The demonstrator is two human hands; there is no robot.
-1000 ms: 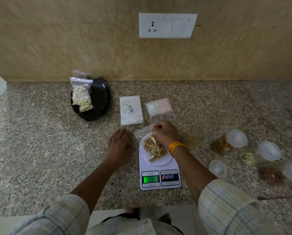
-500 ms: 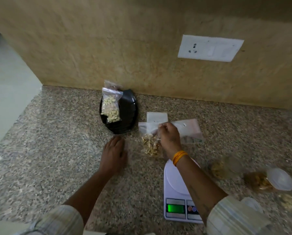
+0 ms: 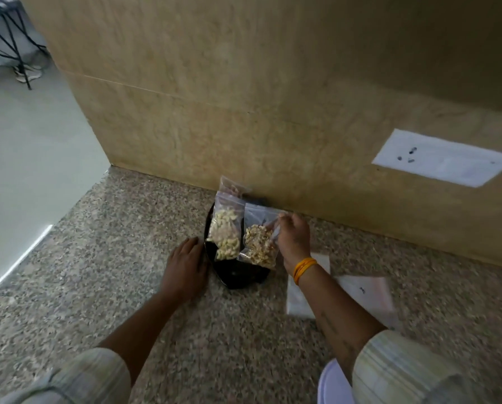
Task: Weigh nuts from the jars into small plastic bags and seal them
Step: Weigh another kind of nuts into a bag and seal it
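Observation:
My right hand (image 3: 292, 239) pinches the top of a small clear bag of brown walnut pieces (image 3: 259, 248) and holds it over the black plate (image 3: 238, 277). A sealed bag of pale cashews (image 3: 225, 233) leans upright in that plate, with another bag (image 3: 231, 186) behind it against the wall. My left hand (image 3: 185, 265) lies flat on the counter, its fingers touching the plate's left rim. The white scale (image 3: 332, 384) shows only as a curved edge at the bottom right. No jars are in view.
Two packs of empty plastic bags (image 3: 366, 293) lie on the granite counter right of my right wrist. A tan wall with a white socket plate (image 3: 444, 157) stands right behind the plate. The counter's left edge drops to the floor.
My right hand lifted the walnut bag off the scale and carried it left to the black plate. My view swung left, so the jars and most of the scale left the frame.

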